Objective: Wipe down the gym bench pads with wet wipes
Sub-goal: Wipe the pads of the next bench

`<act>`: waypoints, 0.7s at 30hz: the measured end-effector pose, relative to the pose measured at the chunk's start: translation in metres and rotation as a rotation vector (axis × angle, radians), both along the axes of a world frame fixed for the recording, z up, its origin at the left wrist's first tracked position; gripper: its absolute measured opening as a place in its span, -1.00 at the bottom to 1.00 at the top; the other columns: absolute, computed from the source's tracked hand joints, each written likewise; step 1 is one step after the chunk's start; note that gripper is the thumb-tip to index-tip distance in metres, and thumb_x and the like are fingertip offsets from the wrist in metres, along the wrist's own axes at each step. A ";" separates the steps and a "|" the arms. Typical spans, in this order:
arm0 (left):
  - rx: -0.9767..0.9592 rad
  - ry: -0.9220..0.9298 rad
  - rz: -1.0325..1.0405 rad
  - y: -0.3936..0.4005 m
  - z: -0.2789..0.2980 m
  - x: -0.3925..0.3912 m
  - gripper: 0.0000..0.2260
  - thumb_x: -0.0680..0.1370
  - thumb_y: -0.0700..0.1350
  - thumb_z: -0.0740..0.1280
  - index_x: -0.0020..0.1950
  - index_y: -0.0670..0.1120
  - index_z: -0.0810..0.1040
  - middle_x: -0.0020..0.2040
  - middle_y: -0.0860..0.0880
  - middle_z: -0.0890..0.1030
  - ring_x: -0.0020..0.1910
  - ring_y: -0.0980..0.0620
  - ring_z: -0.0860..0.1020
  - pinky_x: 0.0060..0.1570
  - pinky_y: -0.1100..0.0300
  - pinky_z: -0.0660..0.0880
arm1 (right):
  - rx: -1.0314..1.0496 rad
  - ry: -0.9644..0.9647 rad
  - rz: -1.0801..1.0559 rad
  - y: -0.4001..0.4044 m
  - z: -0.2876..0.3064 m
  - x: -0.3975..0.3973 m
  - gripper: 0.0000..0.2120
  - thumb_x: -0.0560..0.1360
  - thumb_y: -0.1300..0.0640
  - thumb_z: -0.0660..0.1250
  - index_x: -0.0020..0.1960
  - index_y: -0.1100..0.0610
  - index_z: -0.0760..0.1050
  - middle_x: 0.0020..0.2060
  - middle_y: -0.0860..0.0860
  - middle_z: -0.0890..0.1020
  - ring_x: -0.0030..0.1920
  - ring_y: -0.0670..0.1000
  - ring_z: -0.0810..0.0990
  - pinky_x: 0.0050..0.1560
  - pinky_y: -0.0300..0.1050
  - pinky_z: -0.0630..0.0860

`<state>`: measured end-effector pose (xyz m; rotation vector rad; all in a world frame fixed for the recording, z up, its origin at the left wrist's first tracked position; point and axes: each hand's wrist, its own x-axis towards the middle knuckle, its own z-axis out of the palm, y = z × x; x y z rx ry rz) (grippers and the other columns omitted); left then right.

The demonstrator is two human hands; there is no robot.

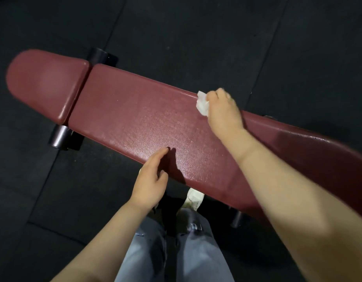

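- Head view, starting at my far left: the short seat pad (pixel 45 86) lies well beyond my left hand, parted from the long back pad (pixel 135 119) by a narrow gap. Two dark frame stubs (pixel 60 137) poke out under that gap, over black rubber floor (pixel 176 33).
- My left hand (pixel 151 180) rests at the near edge of the long back pad, fingers straight and relaxed, fingertips just touching the vinyl, holding nothing. I judge it is only steadying me.
- Just below and right of that hand, a pale shoe (pixel 193 197) shows under the pad's edge, with my grey trousers (pixel 174 251) nearer the camera.
- My right hand (pixel 222 106) reaches across to the pad's far edge, fingers curled round a crumpled white wet wipe (pixel 202 103), which bulges out on the hand's left side and presses on the pad.
- Handling, as I judge it: the wipe is light, limp and damp, so it will bunch and slip in the fingers. I would keep it wadded under the fingertips rather than pinched by a corner. The pads look firm, textured and slightly glossy, so the wipe should glide; the bench seems heavy enough not to shift under a stroke.
- Judging by position, the seat pad to the left likely remains to be wiped.
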<state>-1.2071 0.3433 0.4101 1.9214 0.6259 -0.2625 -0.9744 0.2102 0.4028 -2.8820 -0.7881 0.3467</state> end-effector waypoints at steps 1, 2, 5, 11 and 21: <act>0.002 -0.005 0.004 -0.003 0.001 0.002 -0.38 0.47 -0.42 0.19 0.46 0.05 0.39 0.35 0.31 0.40 0.37 0.41 0.31 0.41 0.38 0.22 | -0.011 0.017 0.001 0.003 0.003 -0.018 -0.77 0.46 0.35 0.23 0.09 0.24 0.48 -0.01 0.20 0.51 -0.03 0.26 0.53 -0.08 0.11 0.47; -0.002 -0.005 0.005 -0.005 0.001 0.003 -0.39 0.47 -0.42 0.20 0.46 0.02 0.39 0.36 0.28 0.41 0.37 0.38 0.33 0.42 0.33 0.24 | -0.009 0.048 0.071 0.003 0.006 -0.041 -0.79 0.45 0.33 0.26 0.07 0.23 0.50 -0.06 0.19 0.53 -0.10 0.24 0.56 -0.19 0.08 0.49; -0.028 0.006 0.005 -0.010 0.003 0.007 -0.39 0.47 -0.43 0.20 0.47 -0.02 0.39 0.39 0.15 0.45 0.37 0.25 0.39 0.40 0.24 0.32 | 0.001 0.137 0.518 -0.019 0.018 -0.109 -0.82 0.41 0.19 0.34 0.01 0.17 0.55 -0.21 0.08 0.57 -0.26 0.12 0.58 -0.32 -0.03 0.43; -0.023 0.031 -0.010 -0.017 0.006 0.015 -0.40 0.48 -0.41 0.19 0.47 0.01 0.38 0.37 0.18 0.45 0.35 0.33 0.36 0.37 0.38 0.27 | -0.051 0.074 0.608 -0.025 0.023 -0.052 -0.80 0.29 0.35 0.41 -0.14 0.13 0.56 -0.28 0.05 0.61 -0.30 0.11 0.63 -0.41 -0.12 0.43; -0.019 0.032 -0.007 -0.022 0.001 0.022 -0.40 0.48 -0.40 0.19 0.45 0.05 0.40 0.33 0.20 0.47 0.32 0.31 0.40 0.34 0.35 0.31 | 0.025 0.334 0.748 -0.062 0.042 -0.131 -0.85 0.42 0.25 0.30 -0.09 0.05 0.55 -0.31 -0.02 0.60 -0.27 0.05 0.61 -0.27 -0.13 0.53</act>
